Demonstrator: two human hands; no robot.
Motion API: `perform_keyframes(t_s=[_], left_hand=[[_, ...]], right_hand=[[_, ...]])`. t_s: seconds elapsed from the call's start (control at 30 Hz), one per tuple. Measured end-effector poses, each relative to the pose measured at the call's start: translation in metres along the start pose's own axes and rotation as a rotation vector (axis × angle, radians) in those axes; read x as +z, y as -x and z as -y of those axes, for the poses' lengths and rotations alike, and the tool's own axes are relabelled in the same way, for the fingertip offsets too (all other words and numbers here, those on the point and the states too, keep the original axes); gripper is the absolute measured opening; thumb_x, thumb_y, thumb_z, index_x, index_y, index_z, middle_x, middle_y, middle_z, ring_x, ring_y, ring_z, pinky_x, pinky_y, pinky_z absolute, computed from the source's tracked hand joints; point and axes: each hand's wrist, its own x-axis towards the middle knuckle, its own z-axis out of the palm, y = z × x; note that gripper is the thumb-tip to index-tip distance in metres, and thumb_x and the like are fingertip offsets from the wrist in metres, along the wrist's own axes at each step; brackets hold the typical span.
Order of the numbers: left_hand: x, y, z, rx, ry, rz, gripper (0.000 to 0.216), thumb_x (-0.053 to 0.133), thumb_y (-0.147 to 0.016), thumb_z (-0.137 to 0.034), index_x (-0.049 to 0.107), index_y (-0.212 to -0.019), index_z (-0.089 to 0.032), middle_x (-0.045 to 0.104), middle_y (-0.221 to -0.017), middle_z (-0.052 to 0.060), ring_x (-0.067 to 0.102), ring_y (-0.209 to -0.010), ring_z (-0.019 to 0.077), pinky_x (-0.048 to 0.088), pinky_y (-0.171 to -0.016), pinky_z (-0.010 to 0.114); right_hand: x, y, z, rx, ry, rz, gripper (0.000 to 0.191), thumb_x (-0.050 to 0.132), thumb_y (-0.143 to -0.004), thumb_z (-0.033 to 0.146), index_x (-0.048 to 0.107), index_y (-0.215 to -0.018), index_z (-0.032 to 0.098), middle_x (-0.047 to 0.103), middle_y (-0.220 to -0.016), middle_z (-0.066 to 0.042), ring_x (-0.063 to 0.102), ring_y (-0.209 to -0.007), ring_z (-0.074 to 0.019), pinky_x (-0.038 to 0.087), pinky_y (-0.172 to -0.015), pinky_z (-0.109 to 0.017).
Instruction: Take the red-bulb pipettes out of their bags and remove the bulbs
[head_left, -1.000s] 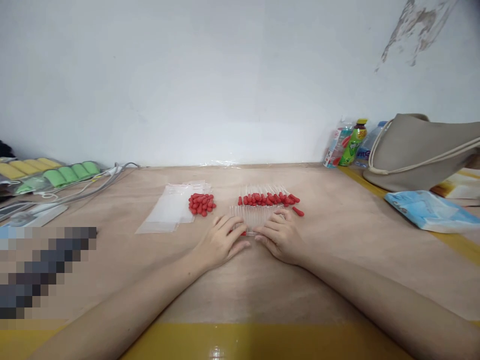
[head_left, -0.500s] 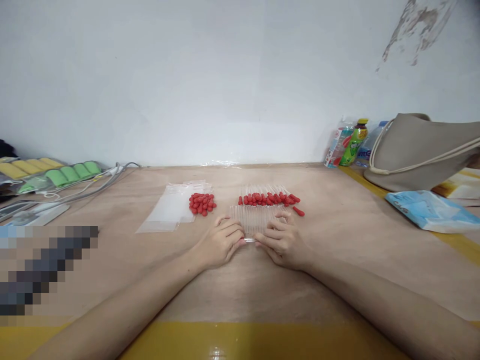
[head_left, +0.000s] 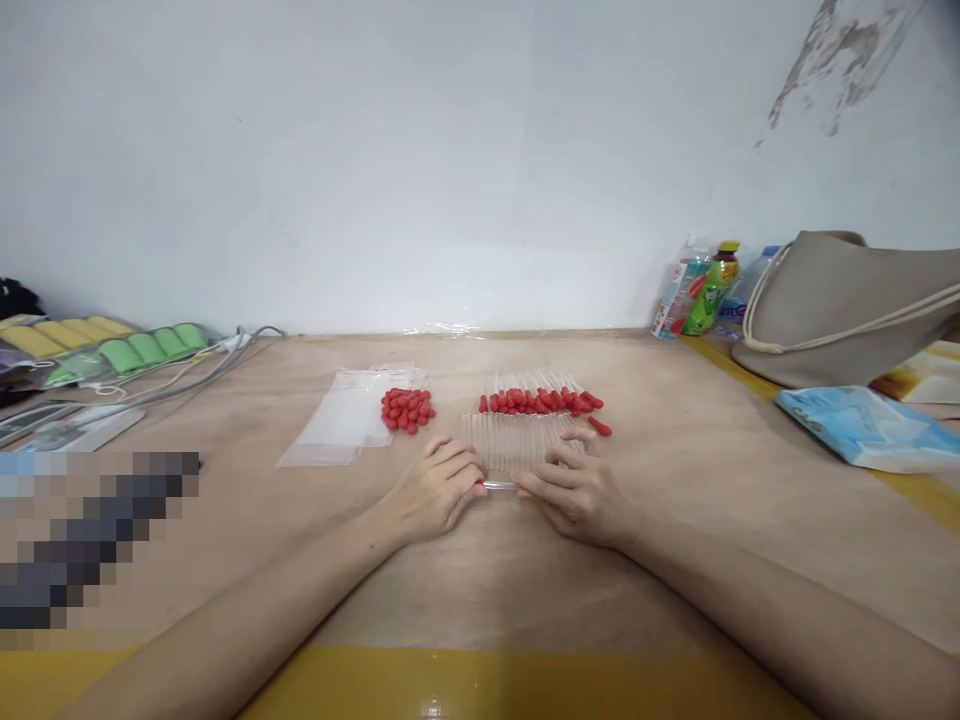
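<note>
My left hand point(head_left: 445, 487) is closed low over the table, a bit of red rubber bulb point(head_left: 480, 484) showing at its fingertips. A clear dropper tube point(head_left: 500, 486) lies level between my two hands, its left end at that bulb. The tube's other end is pinched by my right hand point(head_left: 574, 492), whose fingers partly hide it. Just beyond my hands is a row of loose clear tubes point(head_left: 504, 440). Behind them lies a row of droppers with red bulbs point(head_left: 536, 401), and one single red bulb point(head_left: 600, 427) lies to the right.
A pile of red bulbs point(head_left: 406, 410) rests against clear plastic bags point(head_left: 326, 425) on the left. Cables point(head_left: 217, 362) and green packs point(head_left: 154, 347) lie at far left. Bottles point(head_left: 712, 290), a grey bag point(head_left: 847, 300) and a blue-white packet point(head_left: 862, 425) are at right.
My hands have moved slightly apart, and more of the clear tube shows between them. The whole view has shifted a little. The rows and piles look the same.
</note>
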Motion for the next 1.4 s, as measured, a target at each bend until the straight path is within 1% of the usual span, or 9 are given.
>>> perform_keyframes(t_s=[0.1,0.27,0.33,0.43,0.6,0.83,0.97,1.17,1.4], left_hand=[[-0.004,0.006,0.015,-0.14,-0.026,-0.115,0.024,0.034,-0.09,-0.023,0.052,-0.076,-0.016,0.059,-0.075,0.005,0.051,-0.073,0.0166,0.038,-0.07,0.032],[-0.025,0.009,0.059,-0.616,-0.032,-0.342,0.026,0.035,-0.089,-0.027,0.057,-0.081,-0.017,0.054,-0.077,0.005,0.052,-0.077,0.0164,0.044,-0.074,0.029],[-0.031,0.01,0.079,-0.784,-0.068,-0.364,0.026,0.036,-0.086,-0.025,0.059,-0.094,-0.014,0.054,-0.088,0.008,0.052,-0.089,0.0191,0.043,-0.082,0.031],[-0.035,0.013,0.109,-1.021,-0.056,-0.263,0.029,0.037,-0.081,-0.02,0.06,-0.098,-0.013,0.057,-0.088,0.01,0.05,-0.099,0.0231,0.044,-0.08,0.032],[-0.027,0.018,0.143,-1.112,-0.011,-0.16,0.028,0.048,-0.076,-0.028,0.061,-0.097,-0.016,0.061,-0.075,0.004,0.059,-0.071,0.0187,0.045,-0.065,0.028],[-0.018,0.025,0.154,-1.18,-0.023,-0.17,0.032,0.054,-0.071,-0.041,0.058,-0.092,-0.017,0.064,-0.079,0.003,0.059,-0.07,0.0165,0.042,-0.06,0.025],[-0.016,0.028,0.152,-1.189,-0.013,-0.147,0.03,0.053,-0.071,-0.04,0.058,-0.09,-0.017,0.065,-0.082,0.003,0.06,-0.072,0.0161,0.042,-0.062,0.024],[-0.017,0.028,0.15,-1.199,-0.035,-0.056,0.034,0.042,-0.079,-0.043,0.062,-0.077,-0.016,0.067,-0.078,0.006,0.06,-0.076,0.0215,0.041,-0.063,0.027],[-0.021,0.028,0.148,-1.169,-0.105,-0.063,0.036,0.036,-0.082,-0.04,0.063,-0.079,-0.016,0.067,-0.081,0.008,0.059,-0.078,0.0234,0.04,-0.063,0.028]], right_hand=[[-0.003,0.004,-0.009,0.12,0.017,0.008,0.016,0.053,-0.081,0.019,0.064,-0.094,0.021,0.057,-0.058,0.003,0.045,-0.064,-0.0112,0.029,-0.083,-0.034],[-0.003,0.005,-0.024,0.406,0.057,0.064,0.026,0.044,-0.084,0.018,0.063,-0.102,0.017,0.063,-0.071,-0.003,0.049,-0.069,-0.014,0.03,-0.075,-0.032],[0.001,-0.002,-0.024,0.457,0.041,0.089,0.027,0.043,-0.084,0.018,0.063,-0.103,0.018,0.065,-0.073,-0.003,0.051,-0.07,-0.014,0.029,-0.075,-0.031],[0.01,-0.021,-0.019,0.475,0.026,0.122,0.025,0.043,-0.085,0.02,0.064,-0.098,0.019,0.066,-0.073,-0.002,0.052,-0.07,-0.0138,0.028,-0.074,-0.031],[0.038,-0.058,-0.004,0.403,0.112,0.244,0.022,0.043,-0.084,0.019,0.065,-0.088,0.017,0.065,-0.075,-0.005,0.05,-0.075,-0.0161,0.024,-0.076,-0.035],[0.072,-0.079,0.017,0.307,0.163,0.472,0.019,0.044,-0.079,0.013,0.063,-0.079,0.013,0.063,-0.083,-0.01,0.048,-0.083,-0.0206,0.023,-0.076,-0.04],[0.075,-0.08,0.024,0.372,0.13,0.501,0.02,0.045,-0.08,0.02,0.064,-0.078,0.013,0.063,-0.084,-0.011,0.048,-0.085,-0.0217,0.024,-0.077,-0.041],[0.072,-0.08,0.031,0.454,0.074,0.516,0.039,0.042,-0.083,0.044,0.065,-0.081,0.012,0.064,-0.089,-0.013,0.049,-0.088,-0.0233,0.025,-0.08,-0.042],[0.064,-0.081,0.028,0.493,0.08,0.474,0.042,0.042,-0.083,0.049,0.065,-0.082,0.013,0.065,-0.087,-0.011,0.051,-0.088,-0.023,0.025,-0.08,-0.041]])
